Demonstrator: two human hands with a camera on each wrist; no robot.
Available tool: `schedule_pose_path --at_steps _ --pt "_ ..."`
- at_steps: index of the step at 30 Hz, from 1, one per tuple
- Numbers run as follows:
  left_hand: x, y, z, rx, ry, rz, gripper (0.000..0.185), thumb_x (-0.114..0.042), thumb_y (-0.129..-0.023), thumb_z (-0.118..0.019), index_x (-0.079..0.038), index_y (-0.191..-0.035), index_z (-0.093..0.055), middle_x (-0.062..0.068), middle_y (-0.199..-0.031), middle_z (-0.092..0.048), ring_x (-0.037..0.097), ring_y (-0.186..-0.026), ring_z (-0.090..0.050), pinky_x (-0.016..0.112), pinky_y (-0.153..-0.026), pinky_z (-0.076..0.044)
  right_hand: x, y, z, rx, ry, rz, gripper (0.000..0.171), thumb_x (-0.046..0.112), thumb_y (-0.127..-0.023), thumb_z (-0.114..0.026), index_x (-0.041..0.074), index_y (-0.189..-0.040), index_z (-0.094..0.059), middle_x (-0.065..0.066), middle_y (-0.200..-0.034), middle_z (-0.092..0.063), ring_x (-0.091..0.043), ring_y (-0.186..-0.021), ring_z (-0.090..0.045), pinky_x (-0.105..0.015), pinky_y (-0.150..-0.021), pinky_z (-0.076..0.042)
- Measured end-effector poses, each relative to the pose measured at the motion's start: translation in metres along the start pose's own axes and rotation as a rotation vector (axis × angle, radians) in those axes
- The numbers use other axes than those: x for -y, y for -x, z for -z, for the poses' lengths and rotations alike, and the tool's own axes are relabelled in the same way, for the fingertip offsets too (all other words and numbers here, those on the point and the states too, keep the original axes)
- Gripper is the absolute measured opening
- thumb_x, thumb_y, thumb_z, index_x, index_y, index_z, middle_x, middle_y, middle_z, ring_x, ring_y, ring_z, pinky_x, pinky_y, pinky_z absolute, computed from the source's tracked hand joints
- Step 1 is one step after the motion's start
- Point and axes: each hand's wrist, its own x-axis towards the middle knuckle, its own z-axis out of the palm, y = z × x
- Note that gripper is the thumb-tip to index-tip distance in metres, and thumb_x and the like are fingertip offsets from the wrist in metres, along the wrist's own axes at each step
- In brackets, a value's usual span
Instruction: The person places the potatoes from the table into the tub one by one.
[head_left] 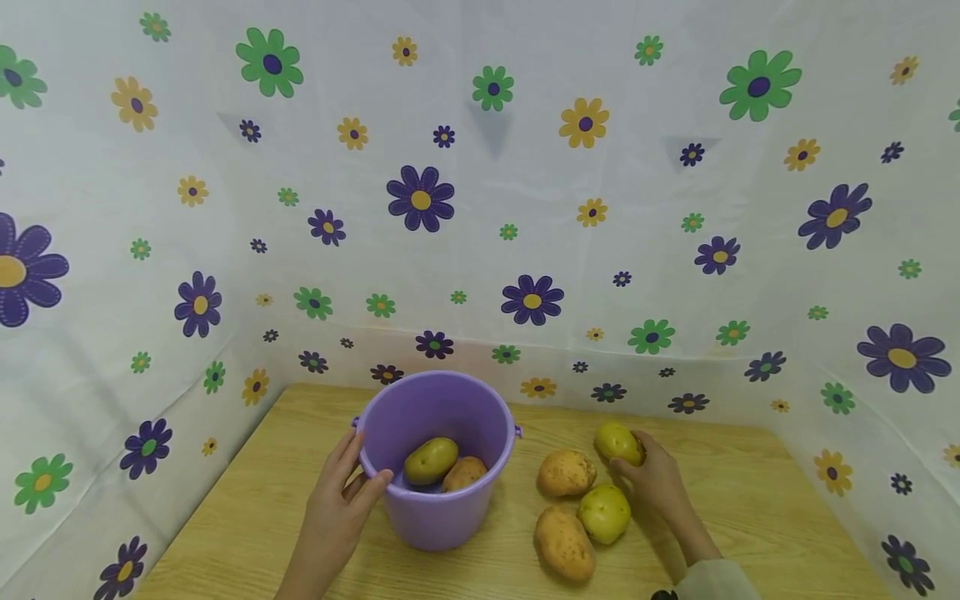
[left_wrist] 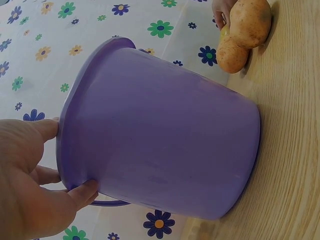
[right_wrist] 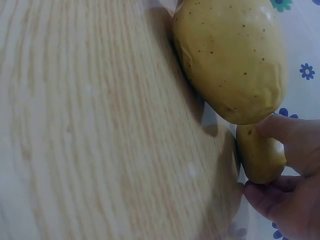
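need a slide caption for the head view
Left hand on a bucket, two potatoes showing inside; right hand gripping another beside three more.

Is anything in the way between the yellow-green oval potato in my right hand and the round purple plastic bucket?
Yes: a tan oval potato lies between the yellow-green potato and the purple bucket, whose wall also bars a level path. Nothing visible blocks the way over the top.
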Motion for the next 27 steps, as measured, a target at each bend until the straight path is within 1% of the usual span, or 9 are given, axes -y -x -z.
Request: schedule_pose_path --at_steps 5,12,15,18,21,23,27 --pt "0.0 0.0 -0.001 0.0 0.005 0.002 0.08 -0.032 -0.102 -0.069 -0.002 -0.163 -0.026 0.017 -0.17 -0.012 0.039 -0.15 -0.03 0.034 -0.117 -0.038 -0.002 0.0 0.0 -0.014 -0.02 -0.012 0.064 0.018 -0.095 -0.076 -0.015 -0.142 -0.045 -0.038 -0.126 -0.059 -0.039 -0.1 -0.065 -0.048 -0.079 -0.062" --pt "-0.001 0.0 -0.001 -0.002 0.012 0.002 0.08 -0.031 -0.102 -0.069 -0.001 -0.162 -0.026 0.017 -0.17 -0.012 0.039 -0.15 -0.031 0.034 -0.117 -0.038 -0.002 0.002 0.002 -0.045 -0.052 -0.01 0.061 0.017 -0.095 -0.076 -0.012 -0.141 -0.048 -0.033 -0.122 -0.063 -0.034 -0.094 -0.066 -0.037 -0.073 -0.061" --pt "-0.001 0.001 -0.002 -0.004 0.01 -0.002 0.08 -0.031 -0.102 -0.069 -0.001 -0.162 -0.027 0.018 -0.17 -0.013 0.04 -0.15 -0.031 0.034 -0.117 -0.038 0.001 0.002 0.006 -0.052 -0.076 -0.005 0.059 0.017 -0.095 -0.075 -0.01 -0.141 -0.049 -0.03 -0.122 -0.063 -0.034 -0.096 -0.065 -0.039 -0.077 -0.061" --pt "-0.001 0.001 -0.001 -0.004 0.015 -0.006 0.08 -0.031 -0.102 -0.069 -0.001 -0.162 -0.027 0.018 -0.17 -0.013 0.04 -0.149 -0.032 0.034 -0.116 -0.038 0.006 0.002 0.012 -0.06 -0.082 0.007 0.059 0.015 -0.095 -0.074 -0.011 -0.141 -0.048 -0.032 -0.125 -0.062 -0.038 -0.102 -0.065 -0.046 -0.084 -0.062" --pt "-0.001 0.001 -0.001 -0.002 0.02 -0.005 0.079 -0.031 -0.102 -0.069 -0.001 -0.162 -0.027 0.018 -0.17 -0.013 0.04 -0.149 -0.032 0.034 -0.116 -0.039 0.011 0.0 0.017 -0.073 -0.051 0.026 0.059 0.014 -0.095 -0.075 -0.014 -0.14 -0.049 -0.035 -0.125 -0.062 -0.041 -0.103 -0.065 -0.05 -0.086 -0.062" --pt "-0.002 0.001 -0.001 -0.003 0.016 -0.003 0.08 -0.032 -0.101 -0.069 -0.002 -0.162 -0.027 0.017 -0.17 -0.013 0.04 -0.15 -0.032 0.034 -0.116 -0.039 0.016 0.0 0.021 -0.084 -0.031 0.043 0.058 0.013 -0.094 -0.075 -0.015 -0.138 -0.05 -0.034 -0.121 -0.063 -0.039 -0.099 -0.065 -0.048 -0.083 -0.061" --pt "-0.002 0.002 -0.001 -0.004 -0.001 0.004 0.08 -0.033 -0.102 -0.069 -0.002 -0.162 -0.027 0.017 -0.171 -0.012 0.039 -0.15 -0.032 0.034 -0.116 -0.039 0.025 -0.002 0.03 -0.102 -0.009 0.071 0.053 0.013 -0.093 -0.076 -0.015 -0.132 -0.055 -0.029 -0.113 -0.067 -0.033 -0.09 -0.064 -0.038 -0.074 -0.059"
